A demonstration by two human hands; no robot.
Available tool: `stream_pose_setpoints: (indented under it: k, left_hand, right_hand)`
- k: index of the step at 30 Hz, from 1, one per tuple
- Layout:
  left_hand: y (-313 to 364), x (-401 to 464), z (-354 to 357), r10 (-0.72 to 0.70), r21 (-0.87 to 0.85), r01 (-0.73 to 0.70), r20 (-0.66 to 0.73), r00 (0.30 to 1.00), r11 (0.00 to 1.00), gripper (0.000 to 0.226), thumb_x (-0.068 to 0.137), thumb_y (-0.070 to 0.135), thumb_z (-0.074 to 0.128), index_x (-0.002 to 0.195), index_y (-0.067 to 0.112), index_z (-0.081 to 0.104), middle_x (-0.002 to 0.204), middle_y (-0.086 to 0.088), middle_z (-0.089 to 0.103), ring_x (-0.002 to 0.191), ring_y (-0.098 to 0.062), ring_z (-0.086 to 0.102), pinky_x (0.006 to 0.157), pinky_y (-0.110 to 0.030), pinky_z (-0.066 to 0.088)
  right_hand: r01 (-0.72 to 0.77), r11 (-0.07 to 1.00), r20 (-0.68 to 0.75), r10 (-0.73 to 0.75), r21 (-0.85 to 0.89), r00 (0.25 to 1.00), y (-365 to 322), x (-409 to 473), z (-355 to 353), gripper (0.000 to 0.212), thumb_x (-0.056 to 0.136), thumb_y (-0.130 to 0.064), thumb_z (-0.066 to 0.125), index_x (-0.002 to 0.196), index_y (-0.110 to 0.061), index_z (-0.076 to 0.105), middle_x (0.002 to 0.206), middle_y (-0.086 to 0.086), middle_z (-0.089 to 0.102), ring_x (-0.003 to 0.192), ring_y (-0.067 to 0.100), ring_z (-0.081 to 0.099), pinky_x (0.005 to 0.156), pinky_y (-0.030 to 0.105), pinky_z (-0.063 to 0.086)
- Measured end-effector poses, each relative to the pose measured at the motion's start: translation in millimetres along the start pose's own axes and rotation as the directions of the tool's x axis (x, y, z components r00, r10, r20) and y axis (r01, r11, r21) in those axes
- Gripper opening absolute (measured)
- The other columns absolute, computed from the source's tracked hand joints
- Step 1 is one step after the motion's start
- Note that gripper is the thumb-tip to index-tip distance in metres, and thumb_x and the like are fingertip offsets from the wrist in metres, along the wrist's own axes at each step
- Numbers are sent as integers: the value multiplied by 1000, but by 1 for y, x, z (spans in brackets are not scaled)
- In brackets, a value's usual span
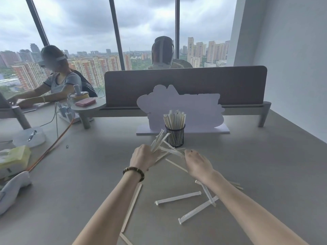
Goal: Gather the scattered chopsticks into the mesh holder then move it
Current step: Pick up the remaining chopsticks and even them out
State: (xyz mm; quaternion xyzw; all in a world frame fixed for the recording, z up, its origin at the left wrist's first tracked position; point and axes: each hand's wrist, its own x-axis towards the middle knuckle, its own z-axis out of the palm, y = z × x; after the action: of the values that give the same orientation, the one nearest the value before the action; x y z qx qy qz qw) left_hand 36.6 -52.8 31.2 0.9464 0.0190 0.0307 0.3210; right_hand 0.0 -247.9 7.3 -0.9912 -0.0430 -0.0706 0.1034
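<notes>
While a good number of chopsticks are already stood upright in the mesh holder (175,137), the gathering is judged to be well under way but not finished, since many pieces are left scattered on the grey table (256,165).

A small bunch of wrapped chopsticks (158,141) is gripped in the left hand (144,157); the fingers are closed around the lower ends and the free ends are fanned upward and away from the person, tilted toward the holder. The holder is found just beyond and slightly to the right of that hand, with its open mouth facing up. The left hand is the nearer of the two to it.

The right hand (198,164) is held low over a crossed pile of chopsticks (172,151) lying between the two hands, just in front of the holder's base. Its fingers are curled downward onto the pile; whether a stick is actually pinched cannot be told, as the fingertips are hidden behind the knuckles.

The held bunch is slanted, not vertical, so the next move is judged to depend on its long axis being brought upright above the rim before it is lowered among the sticks already there.

More wrapped chopsticks (177,198) are left nearer the person, under and beside the right forearm, and bare wooden ones (131,207) lie beside the left forearm.
</notes>
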Motion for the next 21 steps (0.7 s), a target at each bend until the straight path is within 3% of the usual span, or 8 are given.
stream_pose_setpoints:
  k: [2, 5, 7, 10, 13, 16, 18, 21]
  left_hand:
    - [5, -1, -6, -2, -122, 0, -12, 1000, 993, 42, 86, 44, 58, 61, 11, 58, 51, -4, 59, 40, -28, 61, 50, -33, 59]
    - [9, 0, -11, 20, -295, -41, -75, 997, 955, 43, 87, 41, 61, 73, 1, 66, 51, -7, 59, 37, -24, 54, 45, -36, 58]
    - [12, 3, -14, 56, -340, -108, -158, 986, 934, 46, 87, 43, 64, 75, -1, 62, 52, -7, 56, 39, -22, 47, 45, -36, 53]
    - [21, 3, -17, 61, -420, -162, -243, 968, 893, 47, 83, 49, 67, 63, 10, 52, 51, -4, 50, 42, -21, 40, 49, -30, 42]
    - [26, 0, -15, 52, -576, -196, -257, 965, 793, 49, 81, 48, 71, 58, 20, 39, 50, -1, 38, 41, -18, 30, 45, -27, 30]
    - [27, -4, -9, 71, -729, -226, -238, 969, 646, 55, 82, 44, 74, 57, 24, 29, 51, -1, 25, 43, -15, 21, 46, -26, 18]
    - [27, -7, -3, 82, -778, -236, -232, 969, 582, 55, 86, 40, 72, 58, 21, 29, 54, -3, 24, 44, -14, 19, 47, -29, 14]
    - [25, -9, 8, 90, -811, -245, -233, 968, 532, 63, 89, 38, 69, 59, 1, 28, 57, -11, 26, 50, -17, 20, 50, -40, 13]
  right_hand:
    - [4, 999, -37, -2, 49, 999, 3, 3, -5, 6, 101, -12, 46, 104, -8, 50, 106, 15, 63, 99, 38, 64, 71, 37, 39]
    - [-47, 975, -32, 55, 215, 998, 5, 5, -18, 22, 106, -28, 38, 91, -13, 41, 82, 12, 59, 77, 35, 57, 65, 38, 39]
    - [-88, 922, -28, 106, 377, 994, 6, 7, -27, 28, 106, -31, 37, 86, -13, 39, 73, 5, 53, 69, 30, 51, 63, 37, 39]
    - [-85, 828, -81, 156, 553, 985, 7, 8, -38, 32, 106, -34, 41, 83, -11, 44, 73, 4, 53, 69, 27, 51, 60, 37, 37]
    - [-17, 762, -177, 172, 647, 969, 9, 10, -41, 37, 103, -42, 46, 77, -16, 49, 69, 0, 56, 67, 23, 54, 62, 33, 39]
    - [43, 685, -239, 194, 727, 951, 10, 10, -41, 43, 100, -47, 49, 66, -23, 43, 56, -7, 47, 52, 14, 43, 55, 31, 35]
    - [61, 608, -234, 209, 792, 949, 9, 9, -39, 41, 101, -46, 48, 66, -25, 42, 54, -10, 44, 50, 11, 38, 55, 30, 33]
    - [77, 548, -233, 221, 833, 947, 9, 8, -37, 37, 100, -41, 44, 68, -24, 43, 51, -11, 45, 47, 12, 38, 54, 32, 34]
